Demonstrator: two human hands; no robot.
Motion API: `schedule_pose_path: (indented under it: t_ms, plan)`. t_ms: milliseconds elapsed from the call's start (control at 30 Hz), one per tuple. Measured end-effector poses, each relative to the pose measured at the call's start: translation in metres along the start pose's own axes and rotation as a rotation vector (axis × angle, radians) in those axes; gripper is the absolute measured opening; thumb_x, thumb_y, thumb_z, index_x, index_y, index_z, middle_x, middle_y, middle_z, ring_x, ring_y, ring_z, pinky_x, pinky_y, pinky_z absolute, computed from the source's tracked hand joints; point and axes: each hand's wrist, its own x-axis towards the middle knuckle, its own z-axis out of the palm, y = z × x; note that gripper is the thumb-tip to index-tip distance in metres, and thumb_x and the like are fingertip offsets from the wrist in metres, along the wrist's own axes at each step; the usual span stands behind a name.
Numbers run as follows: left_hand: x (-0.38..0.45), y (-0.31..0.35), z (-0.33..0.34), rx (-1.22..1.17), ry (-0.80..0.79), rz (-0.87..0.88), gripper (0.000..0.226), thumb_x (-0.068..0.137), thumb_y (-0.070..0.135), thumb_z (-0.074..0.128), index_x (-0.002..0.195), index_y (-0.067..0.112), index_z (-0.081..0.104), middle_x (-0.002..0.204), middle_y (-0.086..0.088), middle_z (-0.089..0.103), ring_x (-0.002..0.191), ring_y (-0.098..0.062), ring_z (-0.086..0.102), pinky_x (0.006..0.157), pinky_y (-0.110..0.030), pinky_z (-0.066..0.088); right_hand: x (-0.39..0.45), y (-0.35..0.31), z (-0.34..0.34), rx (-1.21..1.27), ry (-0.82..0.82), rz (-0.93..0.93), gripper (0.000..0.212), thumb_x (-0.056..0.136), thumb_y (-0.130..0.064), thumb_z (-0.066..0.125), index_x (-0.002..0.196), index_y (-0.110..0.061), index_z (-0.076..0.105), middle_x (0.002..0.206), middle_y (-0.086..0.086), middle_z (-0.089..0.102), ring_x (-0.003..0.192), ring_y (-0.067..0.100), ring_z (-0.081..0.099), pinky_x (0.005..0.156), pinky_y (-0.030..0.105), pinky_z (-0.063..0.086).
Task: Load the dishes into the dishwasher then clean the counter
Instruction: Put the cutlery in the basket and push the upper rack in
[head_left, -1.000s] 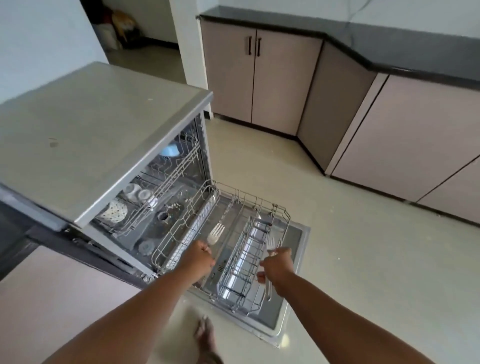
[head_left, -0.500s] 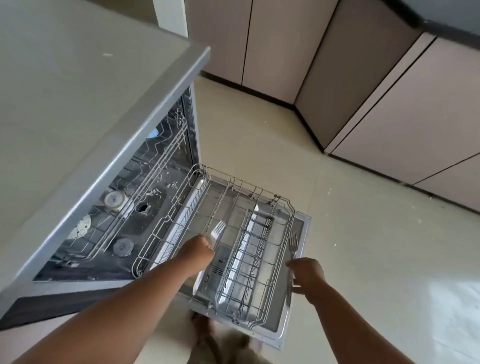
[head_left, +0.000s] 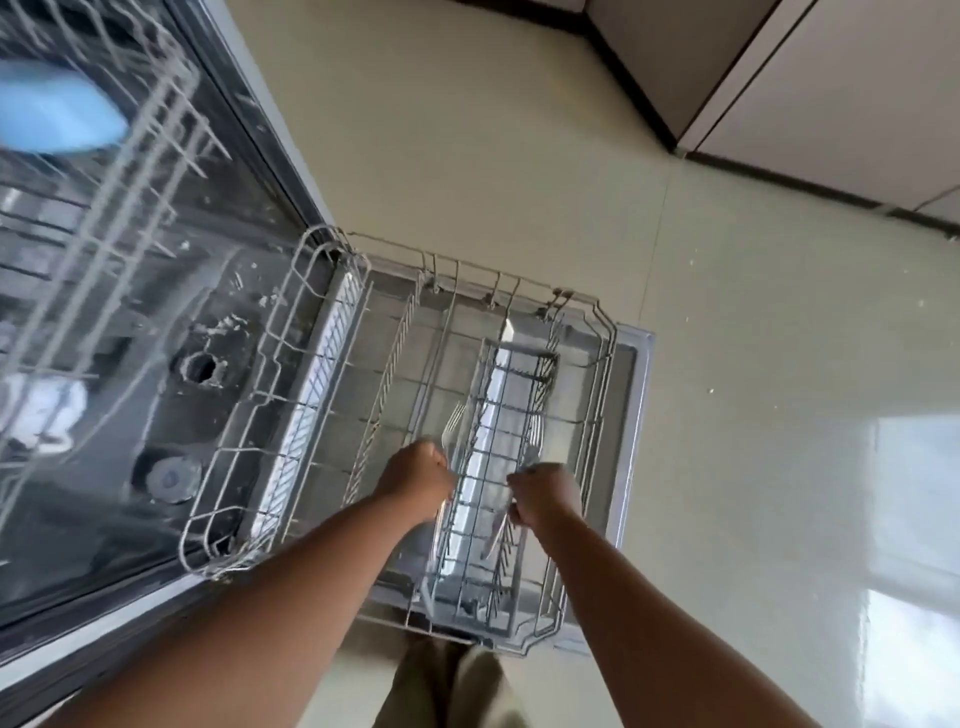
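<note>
left hand (head_left: 415, 480) is closed in a fist around the handle of a fork (head_left: 451, 428), tines pointing up and away from the person, held just at the left edge of the cutlery basket (head_left: 496, 467); right hand (head_left: 545, 493) is likewise curled shut on a second fork (head_left: 534, 436), its tines up and its handle slanting down into the basket's wire cells; the two hands sit close on either side of the basket, not touching each other; the basket is a long, narrow grey wire frame standing in the right part of the lower rack (head_left: 322, 395), which is pulled out over the open dishwasher door (head_left: 631, 431); the rest of the rack looks bare of dishes, though motion blur softens the wires; inside the dishwasher tub (head_left: 156, 322) to the left, a round filter and a dark drain hole show on the floor of the machine; the upper rack (head_left: 104, 171) above holds a pale blue dish (head_left: 57, 111) and something white lower down, too blurred to tell apart; beyond the door lies pale floor tile (head_left: 519, 156), with cabinet fronts (head_left: 831, 93) at upper right.
</note>
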Motion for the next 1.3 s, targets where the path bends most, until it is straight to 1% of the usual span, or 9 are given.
schedule_pose_path:
  t_ms: [133,233,333,500,667,800,867,1033,1300]
  plan:
    - [0.041,0.005,0.033,0.015,0.014,0.034,0.016,0.080,0.015,0.065,0.073,0.019,0.051,0.083,-0.007,0.065,0.079,-0.027,0.066,0.070,-0.038,0.059,0.043,0.000,0.016,-0.096,0.012,-0.020,0.012,0.091,-0.021,0.055,0.093,-0.014,0.065,0.095,0.012,0.068,0.088,0.028,0.067,0.080,0.034,0.058]
    - [0.065,0.006,0.050,0.089,0.016,0.095,0.015,0.082,0.019,0.065,0.076,0.021,0.051,0.085,-0.006,0.066,0.078,-0.025,0.062,0.062,-0.027,0.044,0.069,-0.003,0.026,-0.169,0.024,-0.048,0.023,0.091,-0.019,0.053,0.101,-0.005,0.068,0.097,0.013,0.070,0.093,0.029,0.068,0.072,0.028,0.055]
    - [0.083,0.007,0.057,0.099,0.045,0.106,0.014,0.081,0.022,0.067,0.078,0.020,0.053,0.084,-0.003,0.064,0.078,-0.024,0.059,0.061,-0.027,0.039,0.084,-0.007,0.038,-0.263,0.058,-0.111,0.021,0.084,-0.014,0.052,0.088,-0.005,0.070,0.079,0.009,0.069,0.079,0.025,0.069,0.059,0.021,0.045]
    - [0.102,0.010,0.057,0.075,0.048,0.117,0.013,0.079,0.020,0.068,0.079,0.020,0.054,0.086,-0.004,0.065,0.074,-0.028,0.066,0.068,-0.037,0.057,0.096,-0.014,0.048,-0.325,0.079,-0.179,0.020,0.088,-0.021,0.059,0.084,-0.005,0.070,0.075,0.009,0.063,0.072,0.025,0.057,0.063,0.023,0.039]
    - [0.105,0.007,0.059,0.141,0.047,0.212,0.010,0.082,0.017,0.062,0.081,0.019,0.053,0.080,0.000,0.060,0.076,-0.024,0.056,0.062,-0.028,0.038,0.096,-0.016,0.050,-0.350,0.095,-0.186,0.020,0.091,-0.019,0.055,0.086,-0.004,0.068,0.072,0.007,0.059,0.068,0.023,0.052,0.061,0.023,0.036]
    - [0.101,0.009,0.061,0.136,0.039,0.283,0.006,0.083,0.019,0.060,0.080,0.019,0.055,0.081,-0.002,0.065,0.076,-0.026,0.059,0.064,-0.031,0.046,0.095,-0.012,0.051,-0.440,0.081,-0.232,0.018,0.087,-0.005,0.049,0.084,-0.005,0.067,0.080,0.010,0.066,0.070,0.022,0.054,0.057,0.023,0.037]
    - [0.099,0.011,0.063,0.151,0.025,0.287,0.005,0.083,0.018,0.059,0.080,0.018,0.055,0.082,-0.003,0.065,0.076,-0.026,0.059,0.061,-0.028,0.042,0.094,-0.008,0.050,-0.429,0.078,-0.240,0.019,0.084,-0.002,0.048,0.074,-0.010,0.062,0.072,0.006,0.061,0.068,0.022,0.054,0.050,0.022,0.033]
    - [0.100,0.025,0.070,0.229,0.020,0.175,0.010,0.084,0.017,0.060,0.092,0.011,0.061,0.090,-0.006,0.064,0.083,-0.027,0.060,0.063,-0.028,0.039,0.093,-0.002,0.048,-0.403,0.065,-0.281,0.019,0.080,-0.003,0.049,0.071,-0.012,0.063,0.067,0.004,0.059,0.064,0.022,0.052,0.046,0.022,0.029]
    - [0.100,0.031,0.080,0.310,0.056,0.057,0.017,0.087,0.009,0.056,0.102,0.007,0.065,0.100,-0.010,0.067,0.091,-0.030,0.063,0.066,-0.031,0.044,0.096,0.011,0.045,-0.255,0.041,-0.303,0.022,0.081,-0.005,0.050,0.067,-0.006,0.067,0.068,0.013,0.069,0.071,0.032,0.066,0.066,0.038,0.055]
